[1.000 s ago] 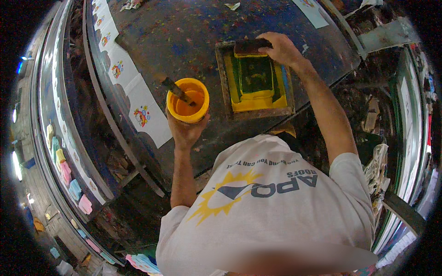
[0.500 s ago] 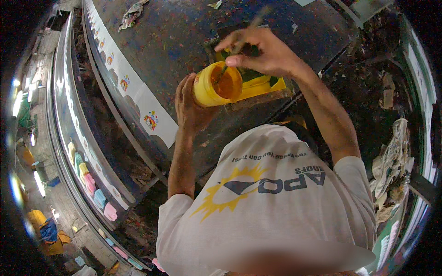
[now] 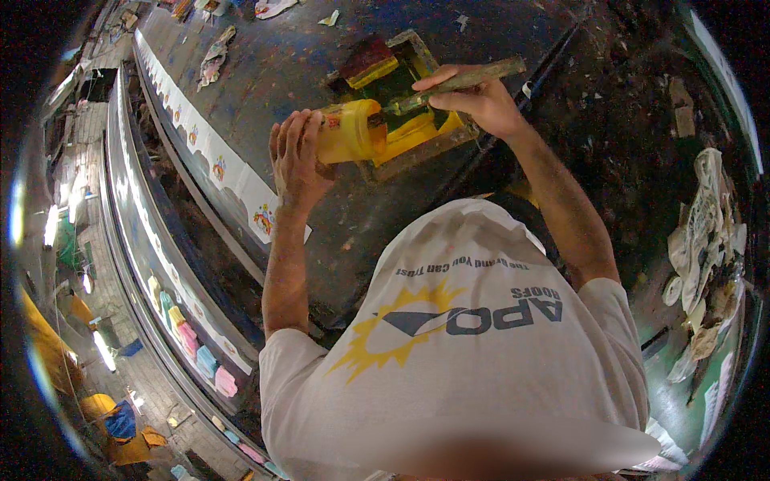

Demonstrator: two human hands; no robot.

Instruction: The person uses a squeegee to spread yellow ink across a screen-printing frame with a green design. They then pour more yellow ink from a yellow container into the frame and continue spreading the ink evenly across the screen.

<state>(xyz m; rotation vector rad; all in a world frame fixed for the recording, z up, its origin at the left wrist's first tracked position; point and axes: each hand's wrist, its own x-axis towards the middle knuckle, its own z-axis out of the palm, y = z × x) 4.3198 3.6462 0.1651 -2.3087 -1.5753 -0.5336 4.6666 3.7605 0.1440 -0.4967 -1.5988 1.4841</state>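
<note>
Before you on the surface (image 3: 309, 68) lies the frame (image 3: 425, 158), the block (image 3: 371, 62) at its far left; the tub (image 3: 346, 135), in your left grip (image 3: 297, 159), is left of the stick (image 3: 485, 74) in your right grip (image 3: 484, 106); the strip (image 3: 241, 194) lies farther left.

Dim indoor light left the dark desk (image 3: 289, 72) murky and the space to its right in deep shadow, while white lights (image 3: 104, 351) glared at far left; the yellow tub (image 3: 346, 134) showed bright, fisheye curvature bent edges toward black corners, grain speckled shadows and blur veiled the bottom center
</note>
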